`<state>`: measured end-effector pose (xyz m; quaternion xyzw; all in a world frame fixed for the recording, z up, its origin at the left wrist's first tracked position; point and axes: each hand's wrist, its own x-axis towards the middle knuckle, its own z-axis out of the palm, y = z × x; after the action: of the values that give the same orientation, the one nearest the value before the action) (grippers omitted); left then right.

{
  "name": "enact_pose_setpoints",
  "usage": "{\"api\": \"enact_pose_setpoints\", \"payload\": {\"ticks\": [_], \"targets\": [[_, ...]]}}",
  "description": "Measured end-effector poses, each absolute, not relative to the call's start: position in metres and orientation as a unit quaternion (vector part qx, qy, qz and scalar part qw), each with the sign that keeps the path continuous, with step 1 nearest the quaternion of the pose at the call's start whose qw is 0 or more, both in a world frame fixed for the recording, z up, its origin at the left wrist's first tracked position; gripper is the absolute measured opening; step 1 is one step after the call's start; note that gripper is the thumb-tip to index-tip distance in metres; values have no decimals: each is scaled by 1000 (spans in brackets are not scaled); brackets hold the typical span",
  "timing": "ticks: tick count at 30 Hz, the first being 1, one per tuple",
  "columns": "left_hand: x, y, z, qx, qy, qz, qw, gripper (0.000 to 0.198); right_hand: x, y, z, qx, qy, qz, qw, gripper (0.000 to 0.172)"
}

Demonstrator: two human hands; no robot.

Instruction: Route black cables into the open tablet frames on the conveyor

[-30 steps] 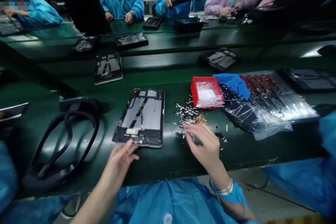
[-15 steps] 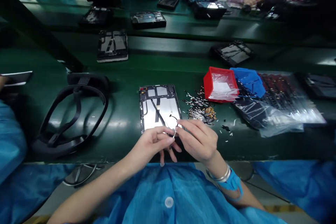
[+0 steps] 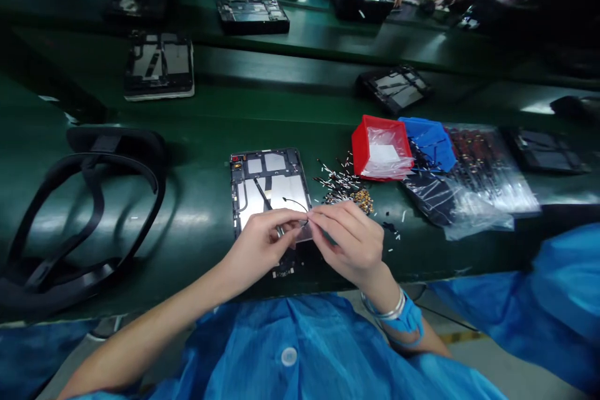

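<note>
two hands, the left [image 3: 260,240] and the right [image 3: 349,237], meet with fingertips apparently pinching one thin black cable [image 3: 296,202] over an opened, silver-panelled tablet [image 3: 287,192], so it looks in hand but not yet laid down. many loose black-and-white leads [image 3: 344,184] lie heaped beside it, seemingly still to handle. farther right, a red plastic bin [image 3: 360,153] holds clear bags [image 3: 384,170], a blue plastic bin [image 3: 444,149] dark strands [image 3: 419,153].

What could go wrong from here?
1. The thin black cable is pinched at the fingertips of the left hand and right hand; it might slip or kink.
2. The open device lies right under both hands, so a dropped part or stray finger could damage exposed internals.
3. The pile of loose small parts sits just beyond the right hand; a brush could scatter it.
</note>
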<state>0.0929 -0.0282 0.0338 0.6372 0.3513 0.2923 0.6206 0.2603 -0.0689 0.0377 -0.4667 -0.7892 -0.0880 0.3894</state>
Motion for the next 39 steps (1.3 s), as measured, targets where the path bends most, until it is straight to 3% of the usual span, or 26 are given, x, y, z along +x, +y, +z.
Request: {"api": "enact_pose_setpoints", "payload": {"ticks": [6,11,13,20,29,33,37,39], "targets": [[94,-18,28,597,355,294,657,17,262,-60,38,-474,-784,-104,386,13],[92,-5,18,481,415,256,728,16,325,-30,39,-614,-656,-276,342,11],[91,-1,16,464,428,278,724,22,342,-19,37,-667,-608,-300,309,18],[89,-5,13,514,373,337,695,40,262,-36,27,-477,-796,-67,365,13],[82,-13,10,641,327,351,600,46,242,-46,24,-467,-808,-28,359,8],[79,-13,10,693,317,361,537,44,245,-42,25,-461,-814,-53,349,11],[68,-9,17,630,355,358,590,44,297,-24,31,-544,-738,-178,358,13],[60,-6,20,574,380,380,618,47,326,-16,34,-649,-642,-247,325,25]]}}
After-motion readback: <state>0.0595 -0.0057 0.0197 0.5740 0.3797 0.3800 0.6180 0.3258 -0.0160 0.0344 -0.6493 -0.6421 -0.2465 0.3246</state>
